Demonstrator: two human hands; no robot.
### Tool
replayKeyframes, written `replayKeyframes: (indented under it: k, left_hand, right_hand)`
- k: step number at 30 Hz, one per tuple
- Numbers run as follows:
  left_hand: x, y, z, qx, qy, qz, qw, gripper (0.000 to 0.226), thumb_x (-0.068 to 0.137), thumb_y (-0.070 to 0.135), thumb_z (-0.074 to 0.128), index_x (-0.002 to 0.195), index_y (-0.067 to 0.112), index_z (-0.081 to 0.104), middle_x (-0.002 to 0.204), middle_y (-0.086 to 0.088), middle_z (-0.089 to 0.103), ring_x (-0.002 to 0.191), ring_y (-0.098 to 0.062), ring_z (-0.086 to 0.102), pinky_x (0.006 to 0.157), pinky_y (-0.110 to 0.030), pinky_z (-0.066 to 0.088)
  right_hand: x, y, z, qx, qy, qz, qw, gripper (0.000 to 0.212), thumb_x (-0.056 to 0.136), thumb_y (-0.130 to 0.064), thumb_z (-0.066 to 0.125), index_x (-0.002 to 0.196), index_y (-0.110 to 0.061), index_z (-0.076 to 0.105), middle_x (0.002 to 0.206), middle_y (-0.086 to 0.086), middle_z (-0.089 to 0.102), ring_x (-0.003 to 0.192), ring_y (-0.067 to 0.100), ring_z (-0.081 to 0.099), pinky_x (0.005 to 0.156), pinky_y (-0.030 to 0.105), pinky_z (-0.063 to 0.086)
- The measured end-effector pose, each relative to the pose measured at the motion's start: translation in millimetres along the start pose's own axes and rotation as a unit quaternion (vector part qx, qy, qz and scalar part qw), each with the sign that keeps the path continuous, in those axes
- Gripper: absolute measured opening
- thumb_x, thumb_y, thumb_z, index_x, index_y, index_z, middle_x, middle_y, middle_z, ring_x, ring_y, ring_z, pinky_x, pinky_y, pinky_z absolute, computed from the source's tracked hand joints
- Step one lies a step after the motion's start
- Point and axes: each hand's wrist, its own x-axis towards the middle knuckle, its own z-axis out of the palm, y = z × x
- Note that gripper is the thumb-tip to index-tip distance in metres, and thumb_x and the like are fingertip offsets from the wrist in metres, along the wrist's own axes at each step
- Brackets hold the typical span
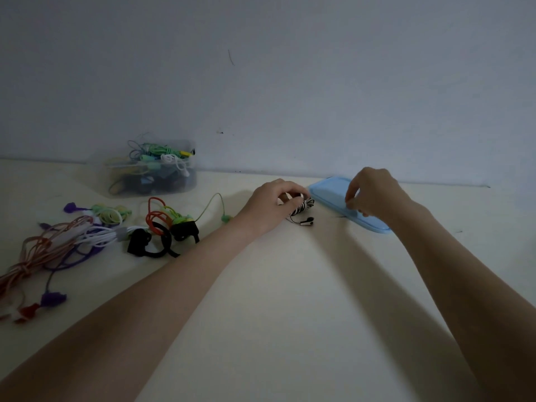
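A black-and-white striped earphone cable (303, 206) is wound into a small bundle on the cream table, and my left hand (274, 203) grips it with curled fingers. Its two earbuds (307, 221) lie loose just in front of the bundle. My right hand (374, 192) hovers to the right over a light blue lid (327, 189), thumb and forefinger pinched together; whether they hold a cable end I cannot tell.
A clear plastic box (150, 172) full of coloured earphones stands at the back left by the wall. Several bundled cables in orange, purple, white, green and black (116, 230) lie spread on the left of the table (290, 300).
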Motion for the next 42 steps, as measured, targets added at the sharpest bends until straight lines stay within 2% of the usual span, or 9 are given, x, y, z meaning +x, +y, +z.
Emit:
replayKeyframes:
  k: [6, 9, 13, 16, 22, 26, 30, 36, 42]
  left_hand:
    - [-1.2, -1.0, -1.3, -0.093, 0.010, -0.037, 0.995, 0.023, 0.095, 0.009, 0.048, 0.101, 0.026, 0.062, 0.082, 0.010, 0.057, 0.074, -0.001, 0.049, 0.068, -0.017, 0.039]
    - [-0.9, -0.9, -2.0, -0.110, 0.016, -0.046, 0.993, 0.019, 0.094, 0.010, 0.050, 0.096, 0.022, 0.065, 0.079, 0.011, 0.059, 0.062, 0.006, 0.047, 0.061, -0.012, 0.037]
    - [-1.2, -1.7, -2.3, -0.125, 0.020, -0.060, 0.990, 0.014, 0.092, 0.009, 0.055, 0.094, 0.017, 0.066, 0.074, 0.008, 0.058, 0.056, 0.007, 0.049, 0.055, -0.009, 0.038]
    - [-1.2, -2.2, -3.2, -0.118, 0.025, -0.065, 0.991, 0.012, 0.089, 0.009, 0.060, 0.091, 0.020, 0.066, 0.078, 0.008, 0.062, 0.067, 0.004, 0.054, 0.058, -0.008, 0.040]
    - [-1.6, 1.2, -0.4, -0.025, 0.070, -0.031, 0.997, 0.014, 0.075, 0.012, 0.075, 0.079, 0.019, 0.063, 0.075, 0.006, 0.062, 0.064, 0.000, 0.052, 0.059, -0.007, 0.038]
    - [0.8, 15.0, 11.4, 0.081, 0.056, 0.030, 0.995, 0.017, 0.072, 0.016, 0.077, 0.078, 0.018, 0.061, 0.069, 0.008, 0.056, 0.067, -0.011, 0.053, 0.067, -0.022, 0.042]
    - [8.8, 24.5, 17.1, 0.154, 0.008, 0.073, 0.985, 0.016, 0.074, 0.020, 0.076, 0.080, 0.016, 0.062, 0.069, 0.014, 0.051, 0.071, -0.012, 0.055, 0.072, -0.032, 0.047]
    - [18.0, 26.3, 25.0, 0.174, 0.009, 0.071, 0.982, 0.013, 0.078, 0.022, 0.071, 0.084, 0.012, 0.063, 0.073, 0.008, 0.053, 0.075, -0.016, 0.056, 0.074, -0.036, 0.049]
    - [23.3, 29.4, 37.8, 0.232, -0.012, 0.023, 0.972, 0.015, 0.081, 0.026, 0.065, 0.086, 0.013, 0.060, 0.085, 0.001, 0.059, 0.081, -0.019, 0.056, 0.069, -0.027, 0.037]
  right_hand:
    - [2.6, 4.7, 7.2, 0.016, 0.036, 0.002, 0.999, 0.019, 0.084, 0.002, 0.053, 0.096, 0.001, 0.068, 0.098, 0.021, 0.065, 0.088, 0.035, 0.062, 0.078, 0.035, 0.052]
    - [0.9, -3.3, -0.8, 0.164, 0.024, -0.028, 0.986, 0.011, 0.082, 0.002, 0.060, 0.086, 0.000, 0.071, 0.073, 0.012, 0.066, 0.058, 0.012, 0.063, 0.054, 0.014, 0.049]
    - [-10.9, -19.1, -1.7, 0.503, -0.112, -0.036, 0.856, 0.008, 0.083, 0.008, 0.060, 0.088, 0.008, 0.066, 0.073, 0.016, 0.064, 0.059, 0.013, 0.065, 0.065, 0.015, 0.055]
    - [-15.9, -20.9, 4.1, 0.545, -0.160, -0.042, 0.822, 0.008, 0.085, 0.008, 0.057, 0.083, 0.005, 0.064, 0.077, 0.018, 0.063, 0.070, 0.019, 0.065, 0.073, 0.019, 0.056]
    - [-3.2, -2.0, -14.2, 0.407, 0.003, 0.000, 0.914, 0.007, 0.083, 0.003, 0.063, 0.087, 0.003, 0.068, 0.072, 0.012, 0.066, 0.055, 0.009, 0.064, 0.060, 0.012, 0.054]
    - [1.2, 14.9, -27.3, 0.288, 0.078, -0.003, 0.955, 0.007, 0.081, -0.001, 0.065, 0.085, -0.004, 0.070, 0.064, 0.005, 0.063, 0.039, -0.002, 0.055, 0.042, 0.004, 0.040]
    - [5.5, 24.3, -28.1, 0.184, 0.054, 0.010, 0.981, 0.009, 0.078, -0.001, 0.066, 0.085, -0.003, 0.072, 0.060, 0.004, 0.059, 0.050, 0.007, 0.051, 0.042, 0.004, 0.039]
    - [4.7, 23.4, -13.9, 0.061, -0.061, 0.027, 0.996, 0.014, 0.077, -0.007, 0.068, 0.089, -0.001, 0.072, 0.077, 0.018, 0.066, 0.064, 0.026, 0.058, 0.072, 0.034, 0.055]
    - [4.8, 28.3, -25.9, 0.117, -0.028, 0.013, 0.993, 0.008, 0.082, -0.008, 0.065, 0.085, -0.005, 0.072, 0.067, 0.009, 0.062, 0.051, 0.017, 0.053, 0.054, 0.023, 0.048]
